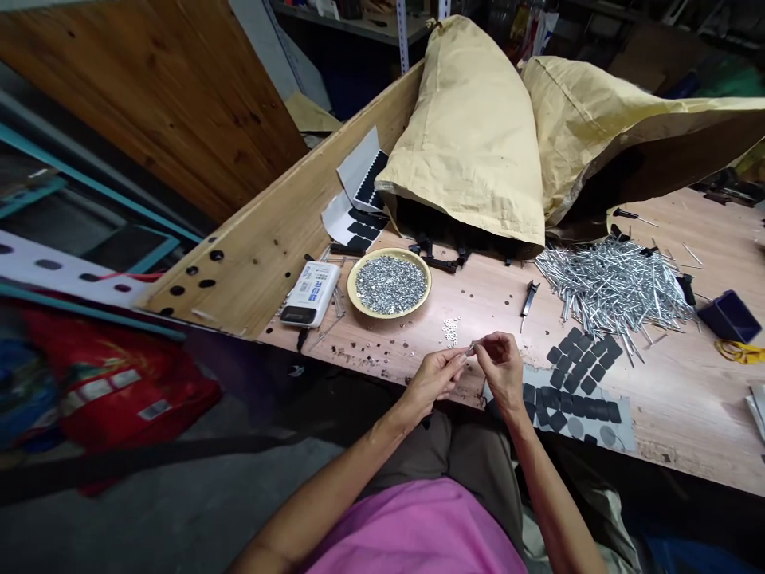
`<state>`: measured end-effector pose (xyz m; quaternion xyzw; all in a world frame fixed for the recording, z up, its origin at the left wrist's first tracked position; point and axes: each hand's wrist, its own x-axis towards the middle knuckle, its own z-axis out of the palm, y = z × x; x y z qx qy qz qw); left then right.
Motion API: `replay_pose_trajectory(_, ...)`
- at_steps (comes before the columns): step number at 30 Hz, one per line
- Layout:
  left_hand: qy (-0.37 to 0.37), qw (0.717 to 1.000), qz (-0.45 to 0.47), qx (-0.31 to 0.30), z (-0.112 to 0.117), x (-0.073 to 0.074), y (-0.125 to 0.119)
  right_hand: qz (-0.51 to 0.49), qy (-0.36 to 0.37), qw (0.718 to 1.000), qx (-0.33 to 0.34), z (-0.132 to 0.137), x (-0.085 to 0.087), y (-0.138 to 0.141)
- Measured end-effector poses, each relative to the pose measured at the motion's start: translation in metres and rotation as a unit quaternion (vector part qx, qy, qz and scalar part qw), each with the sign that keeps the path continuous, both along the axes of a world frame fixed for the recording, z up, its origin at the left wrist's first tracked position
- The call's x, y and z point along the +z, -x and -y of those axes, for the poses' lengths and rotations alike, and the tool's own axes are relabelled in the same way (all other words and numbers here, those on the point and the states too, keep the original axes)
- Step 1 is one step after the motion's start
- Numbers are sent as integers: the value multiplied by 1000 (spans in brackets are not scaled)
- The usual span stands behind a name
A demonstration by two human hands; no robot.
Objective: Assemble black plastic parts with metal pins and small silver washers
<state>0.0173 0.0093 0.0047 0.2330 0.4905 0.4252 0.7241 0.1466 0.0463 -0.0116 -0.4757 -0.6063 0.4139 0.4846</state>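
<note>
My left hand and my right hand meet fingertip to fingertip over the table's front edge. Both are closed in a pinch on a small metal piece; most of it is hidden by the fingers, so its exact kind does not show. Just beyond them lies a little group of small washer-like metal rings. A yellow bowl full of small metal parts stands beyond my left hand. To the right is a heap of thin metal pins. A black-handled piece with a metal pin lies beyond my right hand.
Large yellow sacks lie open toward me at the back. Black adhesive pads spread over a grey sheet at right. A white power bank sits beside the bowl. A wooden board edges the left; a dark blue box stands far right.
</note>
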Motion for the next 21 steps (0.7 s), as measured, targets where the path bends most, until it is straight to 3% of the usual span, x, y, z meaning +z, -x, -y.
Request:
replay_pose_trajectory(4,5,1000,-1,-18,0,2,1,156,-145,976,37,4,0,-9)
replay_pose_trajectory(7,21,999,-1,-36,-1,3,2,198,-185,959,84,6,4,-15)
replay_pose_trajectory(11,26,996,20,-88,-1,7,8,174,-123,972,102,3,16,-25)
replay_pose_trajectory(16,17,985,49,-167,0,8,15,109,-18,971,214,-5,30,-42)
replay_pose_trajectory(21,12,979,44,-200,2,7,15,104,-2,960,260,-10,38,-50)
